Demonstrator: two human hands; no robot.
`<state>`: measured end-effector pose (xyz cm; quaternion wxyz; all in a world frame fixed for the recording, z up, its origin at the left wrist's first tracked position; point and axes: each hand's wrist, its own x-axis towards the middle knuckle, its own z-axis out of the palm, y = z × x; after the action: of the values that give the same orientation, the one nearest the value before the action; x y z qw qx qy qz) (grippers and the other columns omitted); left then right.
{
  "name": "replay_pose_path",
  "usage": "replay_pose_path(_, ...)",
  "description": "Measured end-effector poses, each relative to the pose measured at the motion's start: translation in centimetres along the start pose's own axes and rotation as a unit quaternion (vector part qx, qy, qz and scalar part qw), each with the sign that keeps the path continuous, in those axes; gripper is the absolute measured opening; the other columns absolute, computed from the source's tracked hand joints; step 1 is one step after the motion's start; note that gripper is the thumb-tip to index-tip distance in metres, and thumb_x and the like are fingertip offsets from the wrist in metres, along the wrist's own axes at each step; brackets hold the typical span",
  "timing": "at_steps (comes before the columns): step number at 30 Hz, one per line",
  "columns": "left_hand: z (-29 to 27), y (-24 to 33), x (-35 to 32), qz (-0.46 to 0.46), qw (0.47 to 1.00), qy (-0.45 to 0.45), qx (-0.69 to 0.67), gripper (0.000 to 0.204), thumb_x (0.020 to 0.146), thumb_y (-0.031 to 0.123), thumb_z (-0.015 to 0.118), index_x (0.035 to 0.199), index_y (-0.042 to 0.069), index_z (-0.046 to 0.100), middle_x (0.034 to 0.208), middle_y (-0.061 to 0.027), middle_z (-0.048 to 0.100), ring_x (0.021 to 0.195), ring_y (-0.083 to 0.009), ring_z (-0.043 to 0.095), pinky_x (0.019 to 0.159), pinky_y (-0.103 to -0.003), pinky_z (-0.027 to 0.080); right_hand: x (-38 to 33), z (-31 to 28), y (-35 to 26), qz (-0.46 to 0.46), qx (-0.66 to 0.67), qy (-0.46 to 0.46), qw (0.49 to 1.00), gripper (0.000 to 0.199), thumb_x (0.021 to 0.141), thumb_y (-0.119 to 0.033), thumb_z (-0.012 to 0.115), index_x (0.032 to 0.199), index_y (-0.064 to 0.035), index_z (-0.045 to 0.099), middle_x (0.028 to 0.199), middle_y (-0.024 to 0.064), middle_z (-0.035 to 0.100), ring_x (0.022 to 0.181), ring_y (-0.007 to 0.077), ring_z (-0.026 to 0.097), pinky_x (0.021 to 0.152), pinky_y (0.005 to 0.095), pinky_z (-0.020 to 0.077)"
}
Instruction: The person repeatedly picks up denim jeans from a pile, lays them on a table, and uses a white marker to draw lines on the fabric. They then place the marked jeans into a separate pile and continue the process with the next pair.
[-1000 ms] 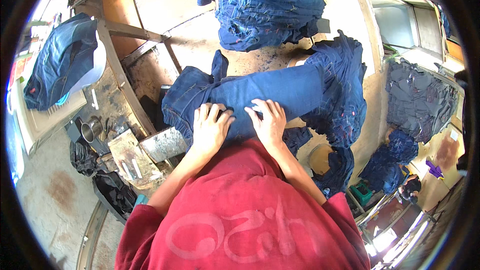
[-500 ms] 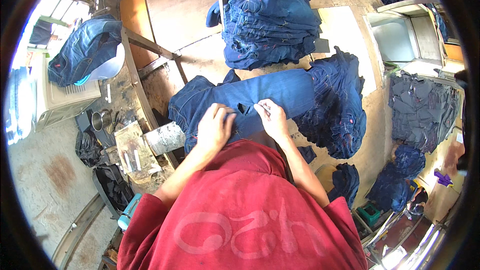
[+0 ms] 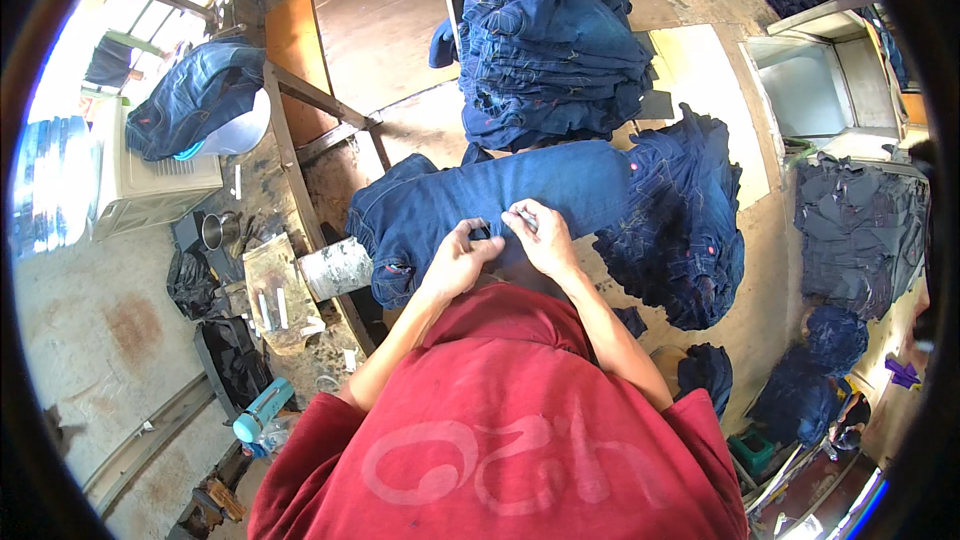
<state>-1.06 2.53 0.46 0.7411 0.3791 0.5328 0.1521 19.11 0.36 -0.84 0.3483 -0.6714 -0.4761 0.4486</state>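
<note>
A pair of blue jeans (image 3: 570,180) lies stretched crosswise in front of me, over a pale, blotched cylinder (image 3: 335,269) whose end sticks out at the left. The denim has a small dark hole (image 3: 480,233) on its near side. Beside this opening, my left hand (image 3: 462,258) is closed, its thumb and fingers pinching the cloth. Close by on the right, my right hand (image 3: 543,240) has its fingertips pressed together on the same denim. Anything small between those fingertips is too fine to make out.
Beyond the jeans rises a tall stack of folded jeans (image 3: 550,50); more dark jeans (image 3: 690,230) hang in a heap at right. On the left stand a workbench (image 3: 262,165) with a metal cup (image 3: 218,231) and a turquoise bottle (image 3: 263,410). Dark grey garments (image 3: 860,230) lie far right.
My left hand has moved right, toward my right hand, and now pinches cloth at the hole. The hole looks partly covered by the fingers. The whole view has shifted slightly.
</note>
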Motion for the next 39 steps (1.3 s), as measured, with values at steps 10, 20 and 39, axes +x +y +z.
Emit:
replay_pose_path(10,0.9,-1.5,-1.3,-0.069,0.987,0.11,-0.092,0.017,0.109,0.023,0.061,0.108,0.006,0.062,0.084,-0.0041,0.062,0.043,-0.0073,0.038,0.04,-0.03,0.027,-0.5,-0.9,0.1,-0.023,-0.067,-0.033,0.997,0.029,0.103,-0.031,0.077,0.106,-0.0021,0.074,0.074,0.0109,0.07,0.061,0.0162,0.063,0.061,0.0357,0.0494)
replay_pose_path(20,1.4,0.7,0.4,0.02,0.994,0.053,0.098,0.024,0.105,0.028,0.066,0.096,0.006,0.065,0.078,0.0004,0.061,0.055,-0.0077,0.045,0.05,-0.029,0.034,-0.5,-1.5,0.1,-0.028,-0.079,-0.037,0.996,0.029,0.102,-0.033,0.076,0.106,-0.0041,0.075,0.077,0.0129,0.073,0.065,0.0242,0.069,0.065,0.0391,0.0538)
replay_pose_path(39,0.9,2.3,-2.9,-0.08,0.987,-0.015,-0.141,0.012,0.111,0.018,0.059,0.106,0.008,0.06,0.073,0.0029,0.054,0.039,-0.0067,0.035,0.037,-0.027,0.027,-1.7,-2.5,-0.6,0.009,0.013,-0.049,0.999,0.022,0.102,-0.026,0.074,0.099,-0.0043,0.076,0.072,0.0073,0.069,0.062,0.0156,0.06,0.062,0.0364,0.0496)
